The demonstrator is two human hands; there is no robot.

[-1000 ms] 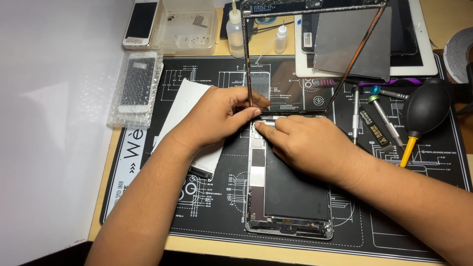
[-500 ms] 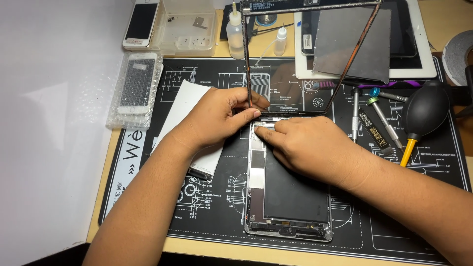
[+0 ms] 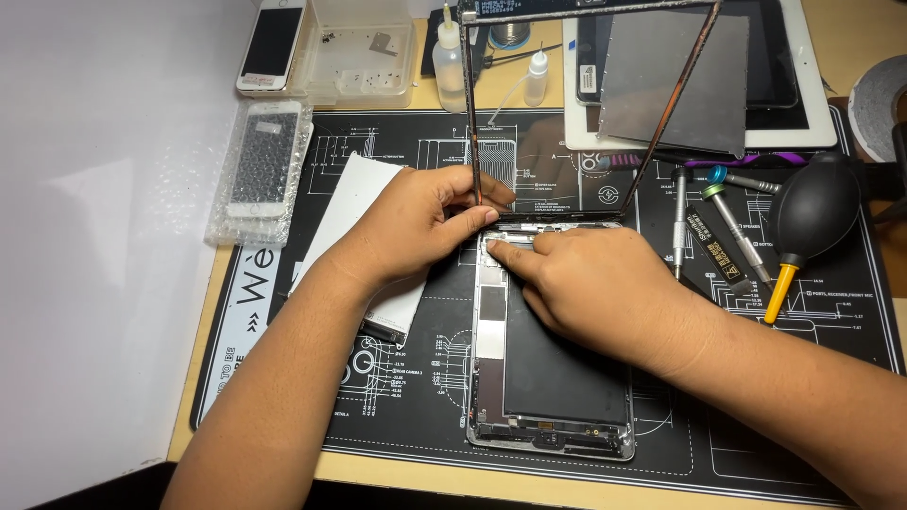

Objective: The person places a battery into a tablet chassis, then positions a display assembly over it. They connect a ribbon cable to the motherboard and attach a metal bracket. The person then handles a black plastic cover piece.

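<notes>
nothing has shifted: left hand (image 3: 425,222) pinches the raised glass panel (image 3: 586,94); right hand (image 3: 586,283), fingers curled, presses into the opened tablet (image 3: 553,378).

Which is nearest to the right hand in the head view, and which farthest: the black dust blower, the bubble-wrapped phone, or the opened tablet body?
From the right hand:
1. Opened tablet body: directly under the hand, touching it.
2. Black dust blower: to its right on the mat.
3. Bubble-wrapped phone: far left, beyond the left hand.
</notes>
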